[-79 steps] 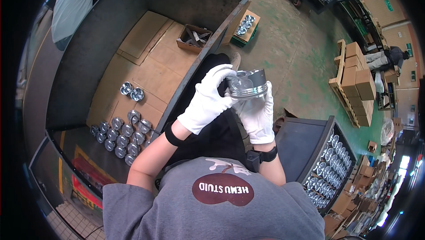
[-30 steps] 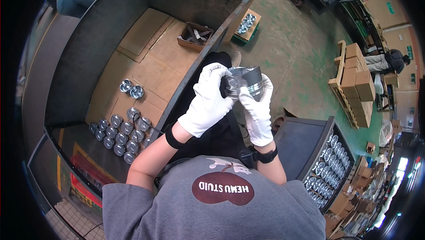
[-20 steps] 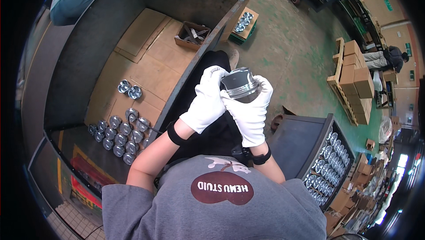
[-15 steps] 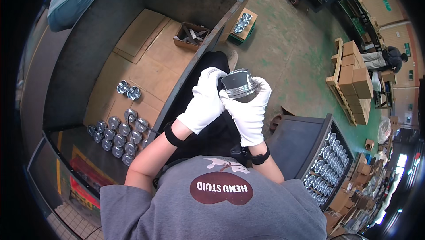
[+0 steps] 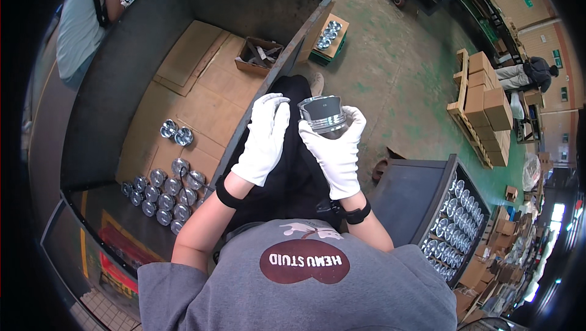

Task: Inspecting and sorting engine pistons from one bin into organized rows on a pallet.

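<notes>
A metal piston (image 5: 321, 115) with a dark coated skirt and bright ring grooves is held up in front of me. My right hand (image 5: 334, 153), in a white glove, grips it between thumb and fingers near the grooved end. To the left of it, apart from the piston, my left hand (image 5: 264, 139) is raised with its gloved fingers stretched out and nothing in them. Further left, rows of similar pistons (image 5: 165, 201) stand on cardboard inside a dark metal bin. A separate pair of pistons (image 5: 177, 133) sits beyond those rows.
The bin's wall (image 5: 268, 84) rises just left of my hands. A small box (image 5: 259, 56) of metal pieces lies inside it. Several pistons rest on a low stand (image 5: 330, 35) ahead. Right of me is a rack of pistons (image 5: 455, 224); stacked cartons (image 5: 486, 108) stand beyond. Two other people are nearby.
My left hand has let go of the piston and moved left, its fingers straightening. The right hand keeps hold of the piston, shifted slightly left. The person at upper left has changed posture.
</notes>
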A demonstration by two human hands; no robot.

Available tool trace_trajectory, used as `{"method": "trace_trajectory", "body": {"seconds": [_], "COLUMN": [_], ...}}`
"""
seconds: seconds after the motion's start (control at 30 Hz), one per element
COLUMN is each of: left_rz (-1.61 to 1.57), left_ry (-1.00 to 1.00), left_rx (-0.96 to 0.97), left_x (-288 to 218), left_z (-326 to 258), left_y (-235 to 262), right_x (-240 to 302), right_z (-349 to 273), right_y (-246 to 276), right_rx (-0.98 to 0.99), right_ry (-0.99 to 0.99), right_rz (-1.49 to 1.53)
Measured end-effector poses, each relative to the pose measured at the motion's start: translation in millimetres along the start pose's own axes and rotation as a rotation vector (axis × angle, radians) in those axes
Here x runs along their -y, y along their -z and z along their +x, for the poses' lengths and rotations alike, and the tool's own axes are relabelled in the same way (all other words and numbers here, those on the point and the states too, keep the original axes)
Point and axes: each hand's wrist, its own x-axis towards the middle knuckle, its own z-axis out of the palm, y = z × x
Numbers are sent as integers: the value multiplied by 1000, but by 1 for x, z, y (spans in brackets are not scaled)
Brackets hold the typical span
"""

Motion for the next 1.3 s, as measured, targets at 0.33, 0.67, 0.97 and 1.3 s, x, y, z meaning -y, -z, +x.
{"method": "trace_trajectory", "body": {"seconds": [0.33, 0.67, 0.97, 1.3], "left_rz": [-105, -222, -100, -34], "left_ry": [-21, 99, -65, -104], "left_rx": [57, 99, 257, 199], "left_x": [-21, -20, -68, -67], "left_z": [11, 9, 7, 5], "left_y": [12, 18, 26, 21], "right_x": [-4, -12, -3, -12], "right_z": [-2, 0, 13, 9], "right_y": [-1, -1, 19, 23], "right_rx": [31, 144, 508, 470], "right_ry": [-22, -182, -738, -745], "right_rz": [9, 274, 1635, 1670]}}
